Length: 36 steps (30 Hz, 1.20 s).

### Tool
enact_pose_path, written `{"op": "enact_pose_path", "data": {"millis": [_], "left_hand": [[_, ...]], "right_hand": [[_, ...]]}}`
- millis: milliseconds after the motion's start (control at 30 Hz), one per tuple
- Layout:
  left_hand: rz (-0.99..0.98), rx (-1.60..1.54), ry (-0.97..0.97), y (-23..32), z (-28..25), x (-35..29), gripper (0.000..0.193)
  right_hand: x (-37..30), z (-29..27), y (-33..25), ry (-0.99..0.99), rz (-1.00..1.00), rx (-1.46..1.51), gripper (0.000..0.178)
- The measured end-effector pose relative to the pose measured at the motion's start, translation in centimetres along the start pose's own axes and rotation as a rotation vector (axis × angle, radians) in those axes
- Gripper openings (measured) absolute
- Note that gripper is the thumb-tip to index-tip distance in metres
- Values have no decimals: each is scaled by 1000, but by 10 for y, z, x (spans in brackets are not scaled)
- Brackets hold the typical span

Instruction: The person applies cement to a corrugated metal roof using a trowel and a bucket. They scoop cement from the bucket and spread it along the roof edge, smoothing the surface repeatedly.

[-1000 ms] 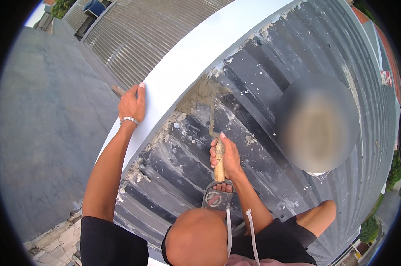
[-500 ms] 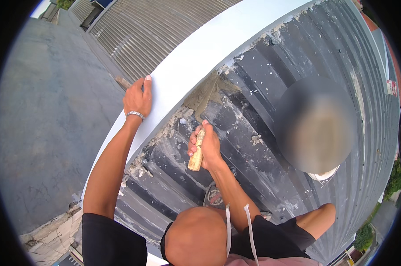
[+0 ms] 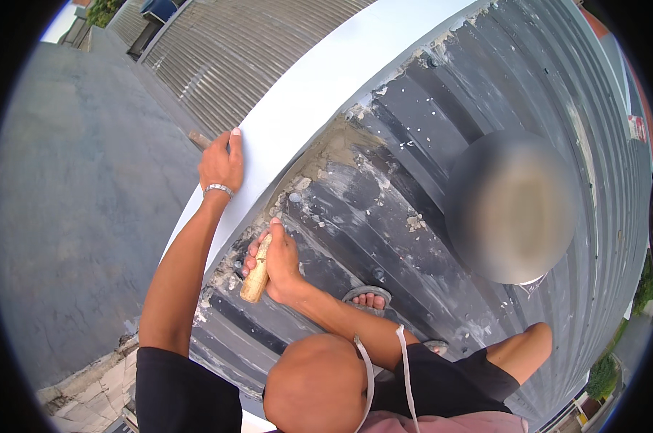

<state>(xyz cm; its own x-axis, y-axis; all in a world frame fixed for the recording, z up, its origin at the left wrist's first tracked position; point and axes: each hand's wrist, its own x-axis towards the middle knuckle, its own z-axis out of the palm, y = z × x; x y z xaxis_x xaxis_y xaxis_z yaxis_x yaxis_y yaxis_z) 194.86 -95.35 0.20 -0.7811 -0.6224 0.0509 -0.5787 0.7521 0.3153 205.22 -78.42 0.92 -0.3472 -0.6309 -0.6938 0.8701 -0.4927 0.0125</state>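
Note:
My right hand (image 3: 277,263) is closed round the wooden handle of a trowel (image 3: 256,270), low over the dark ribbed metal roof (image 3: 420,216), close to the foot of a white wall (image 3: 290,101). The trowel's blade is not visible beyond my fingers. Over the outer edge of that wall, my left hand (image 3: 222,162) grips it, the thumb on the white top and the other fingers partly hidden. Grey-brown mortar (image 3: 341,148) is smeared along the joint between wall and roof, ahead of my right hand.
Crumbs of mortar (image 3: 416,222) and white spots lie on the ribs. A blurred round patch (image 3: 514,209) covers a container at the right. My sandaled foot (image 3: 369,297) stands on the roof. Beyond the wall lie a grey surface (image 3: 88,202) and a corrugated roof (image 3: 240,58).
My right hand has moved left and nearer to me with the trowel, away from the mortar patch. The blade, visible on the mortar before, is now hidden. My left hand stays at the wall's edge.

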Motion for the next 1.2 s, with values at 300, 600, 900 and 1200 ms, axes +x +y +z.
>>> {"op": "enact_pose_path", "data": {"millis": [300, 600, 900, 1200], "left_hand": [[38, 44, -45, -9, -1, 7, 55], [91, 84, -36, -8, 1, 8, 54], [107, 15, -16, -7, 9, 5, 52], [106, 46, 12, -8, 3, 8, 54]], "right_hand": [[-40, -31, 16, -141, 15, -36, 39], [20, -22, -59, -118, -377, 66, 40], [51, -8, -62, 2, -385, 22, 39], [45, -35, -43, 97, -265, 86, 41]]}}
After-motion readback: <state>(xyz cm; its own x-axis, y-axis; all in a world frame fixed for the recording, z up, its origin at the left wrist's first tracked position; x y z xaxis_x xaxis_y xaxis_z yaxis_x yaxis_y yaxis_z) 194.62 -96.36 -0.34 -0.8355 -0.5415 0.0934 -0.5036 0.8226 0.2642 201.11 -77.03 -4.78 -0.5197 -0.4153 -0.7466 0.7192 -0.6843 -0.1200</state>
